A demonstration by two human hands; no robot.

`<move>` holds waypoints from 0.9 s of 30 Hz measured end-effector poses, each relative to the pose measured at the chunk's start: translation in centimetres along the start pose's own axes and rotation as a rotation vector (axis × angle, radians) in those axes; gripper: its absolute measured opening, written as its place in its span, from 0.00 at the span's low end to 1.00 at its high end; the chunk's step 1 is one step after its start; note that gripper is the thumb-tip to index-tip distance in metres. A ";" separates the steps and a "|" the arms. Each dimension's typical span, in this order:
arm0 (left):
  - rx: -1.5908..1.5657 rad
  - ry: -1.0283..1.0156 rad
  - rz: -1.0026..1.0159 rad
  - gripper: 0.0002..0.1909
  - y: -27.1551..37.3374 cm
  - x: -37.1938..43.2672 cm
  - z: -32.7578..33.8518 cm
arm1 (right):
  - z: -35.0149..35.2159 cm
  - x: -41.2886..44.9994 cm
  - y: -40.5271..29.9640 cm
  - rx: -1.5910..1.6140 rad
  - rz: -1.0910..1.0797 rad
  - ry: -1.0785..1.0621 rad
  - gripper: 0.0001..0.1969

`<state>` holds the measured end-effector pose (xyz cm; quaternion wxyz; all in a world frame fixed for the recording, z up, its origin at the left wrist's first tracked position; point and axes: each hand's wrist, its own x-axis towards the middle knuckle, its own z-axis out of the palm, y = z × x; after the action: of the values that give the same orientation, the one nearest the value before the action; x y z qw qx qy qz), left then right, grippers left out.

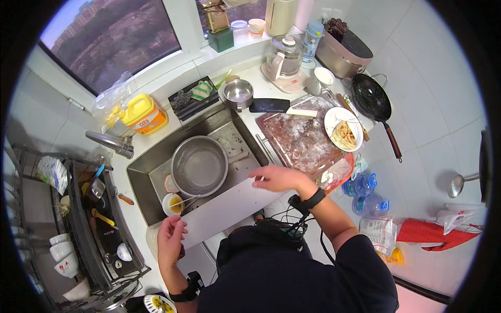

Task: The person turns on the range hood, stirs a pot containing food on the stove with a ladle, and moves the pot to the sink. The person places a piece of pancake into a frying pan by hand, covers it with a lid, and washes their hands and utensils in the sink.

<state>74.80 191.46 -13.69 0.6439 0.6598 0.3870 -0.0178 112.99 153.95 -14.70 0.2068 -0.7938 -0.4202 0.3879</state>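
A long white panel (223, 215) runs slantwise along the sink's front edge, close to my body. At its right end, my right hand (280, 179) has the upper corner between thumb and fingers. My left hand (171, 234) is at the other end, fingers curled; whether they grip the panel is hidden. Beyond it, a large round metal basin (199, 166) sits in the stainless steel sink (146, 178). A small white bowl (167, 204) with yellow liquid and a utensil in it stands beside the basin, just past my left hand.
A floury cutting board (297, 137) lies right of the sink, with a cleaver (270, 105) at its far edge and a plate of flatbread (330, 117) on it. The faucet (111, 144) and dish rack (84, 227) are on the left. Cables (289, 219) hang near my right forearm.
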 end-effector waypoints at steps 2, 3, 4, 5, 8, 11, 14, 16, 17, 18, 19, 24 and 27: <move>0.022 -0.037 0.036 0.16 0.5 0.8 1.1 | -0.3 -0.9 5.6 0.657 0.147 0.141 0.25; 0.032 -0.051 0.052 0.16 0.4 0.9 1.1 | -0.2 -1.4 8.3 0.976 0.196 0.239 0.25; 0.045 -0.060 0.067 0.16 0.2 1.0 1.1 | -0.1 -2.2 11.0 1.201 0.262 0.351 0.26; 0.053 -0.060 0.045 0.16 0.6 0.6 1.0 | -0.1 -2.4 13.5 1.421 0.301 0.474 0.27; 0.076 -0.145 0.019 0.17 2.3 2.8 2.4 | 1.2 -10.0 27.6 1.762 0.303 0.891 0.29; 0.096 -0.140 0.028 0.17 1.8 3.4 3.8 | -1.1 -16.0 36.0 1.854 0.299 1.214 0.28; 0.066 -0.070 0.052 0.17 2.3 1.9 3.3 | -3.4 -14.4 37.1 1.825 0.308 1.377 0.26; 0.090 -0.038 0.088 0.17 2.2 0.5 4.2 | -3.6 -11.4 36.0 1.749 0.353 1.364 0.25; 0.097 -0.018 0.111 0.16 1.6 -0.5 4.3 | -4.1 -10.0 34.5 1.694 0.361 1.342 0.25; 0.113 -0.016 0.147 0.16 0.9 -1.1 5.3 | -4.5 -8.9 33.2 1.628 0.374 1.303 0.24; 0.134 -0.002 0.186 0.16 0.2 -2.0 6.2 | -4.6 -7.6 31.4 1.568 0.380 1.251 0.24; 0.221 0.200 0.411 0.15 -4.0 -7.2 10.6 | -2.8 0.6 21.9 1.198 0.376 0.888 0.21; 0.262 0.291 0.427 0.16 -4.8 -8.4 13.1 | -0.5 2.7 16.6 0.918 0.328 0.729 0.19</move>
<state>72.57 175.46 -15.55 0.4800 0.7995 0.3222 0.1633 122.70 146.90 -26.47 0.5960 -0.7598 0.0156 0.2594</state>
